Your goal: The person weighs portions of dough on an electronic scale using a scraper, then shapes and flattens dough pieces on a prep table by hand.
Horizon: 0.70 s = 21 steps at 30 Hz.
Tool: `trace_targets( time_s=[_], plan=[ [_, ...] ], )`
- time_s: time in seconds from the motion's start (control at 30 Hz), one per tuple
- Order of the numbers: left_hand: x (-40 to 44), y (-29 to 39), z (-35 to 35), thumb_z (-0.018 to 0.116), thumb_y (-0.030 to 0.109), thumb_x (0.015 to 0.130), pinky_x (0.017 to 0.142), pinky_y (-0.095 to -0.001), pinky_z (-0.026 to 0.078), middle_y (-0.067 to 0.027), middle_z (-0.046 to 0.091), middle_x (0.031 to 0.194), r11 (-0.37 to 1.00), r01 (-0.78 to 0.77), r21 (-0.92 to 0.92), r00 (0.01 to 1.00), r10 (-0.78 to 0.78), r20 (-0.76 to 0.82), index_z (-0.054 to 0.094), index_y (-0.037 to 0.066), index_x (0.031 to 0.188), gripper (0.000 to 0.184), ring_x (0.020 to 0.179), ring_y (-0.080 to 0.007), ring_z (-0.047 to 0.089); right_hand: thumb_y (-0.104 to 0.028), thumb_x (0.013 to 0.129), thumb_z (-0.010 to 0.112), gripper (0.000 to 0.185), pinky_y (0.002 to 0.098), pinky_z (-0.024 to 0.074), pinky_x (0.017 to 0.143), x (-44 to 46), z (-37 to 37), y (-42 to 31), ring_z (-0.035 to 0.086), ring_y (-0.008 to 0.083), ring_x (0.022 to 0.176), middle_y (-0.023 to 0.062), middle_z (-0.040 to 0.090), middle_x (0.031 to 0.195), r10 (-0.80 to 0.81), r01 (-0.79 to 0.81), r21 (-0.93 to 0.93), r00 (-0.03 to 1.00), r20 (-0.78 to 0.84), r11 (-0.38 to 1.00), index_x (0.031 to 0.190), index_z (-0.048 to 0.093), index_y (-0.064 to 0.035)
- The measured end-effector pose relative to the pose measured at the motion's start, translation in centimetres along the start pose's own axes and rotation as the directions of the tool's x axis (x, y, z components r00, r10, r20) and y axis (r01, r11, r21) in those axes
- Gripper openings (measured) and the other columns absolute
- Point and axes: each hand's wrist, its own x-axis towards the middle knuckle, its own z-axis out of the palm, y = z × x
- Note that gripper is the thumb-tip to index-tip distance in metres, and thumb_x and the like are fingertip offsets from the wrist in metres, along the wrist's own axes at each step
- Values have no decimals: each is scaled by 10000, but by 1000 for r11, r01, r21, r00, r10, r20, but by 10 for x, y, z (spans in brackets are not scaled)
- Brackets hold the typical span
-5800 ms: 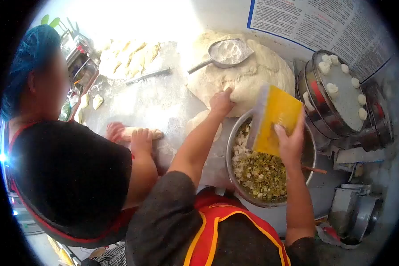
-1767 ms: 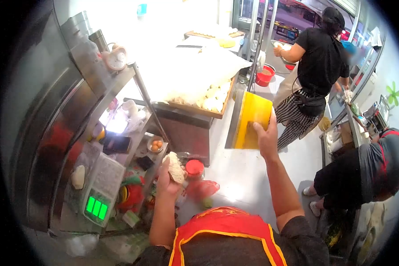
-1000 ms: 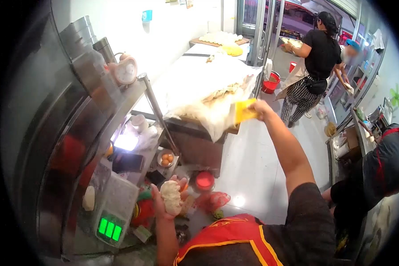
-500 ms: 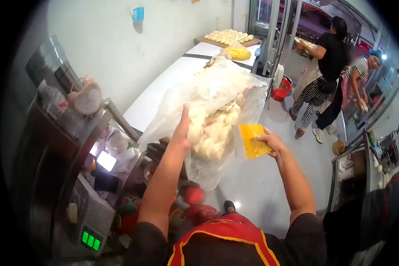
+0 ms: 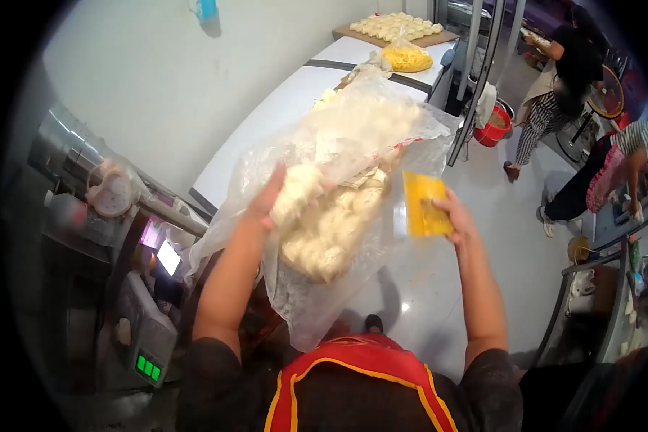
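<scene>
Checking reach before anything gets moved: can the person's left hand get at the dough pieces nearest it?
Probably yes: the left hand is close by and the plastic sheet seems to leave these dough pieces bare, though a dough lump fills its grip.

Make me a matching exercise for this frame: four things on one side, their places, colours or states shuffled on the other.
Things:
1. Dough lump
2. Scraper
3. Scale
4. Apron

Descriptions:
A. Red with yellow edging
B. In the right hand
C. Lit green display
D. In the left hand

Pairs: 1-D, 2-B, 3-C, 4-A
</scene>
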Motion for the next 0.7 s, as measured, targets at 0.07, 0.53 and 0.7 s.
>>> trace_targets(
  time_s=[0.07,0.53,0.7],
  plan=[
    [-5,-26,-20,291,664,875,599,-234,532,-204,463,1313,994,92,66,996,-92,6,312,0,1381,835,764,-197,626,-15,847,477,473,420,488,912,66,-9,-12,573,274,1070,138,538,1202,-22,12,111,996,84,994,1312,388,-26],
    [-25,90,-23,418,571,907,584,-191,463,-55,628,921,818,-398,415,706,563,-431,561,24,1155,617,716,-89,578,5,832,524,652,341,497,862,142,124,-137,573,212,1020,114,542,1166,-388,348,174,850,357,921,1417,248,-77],
    [-65,23,20,564,563,819,476,-163,520,-153,570,1162,958,-183,218,981,192,-16,419,-40,1284,775,798,-111,627,-13,808,563,715,280,451,909,98,46,-101,549,168,1077,109,480,1298,-11,142,-260,894,448,955,1440,234,-74]
  ],
)
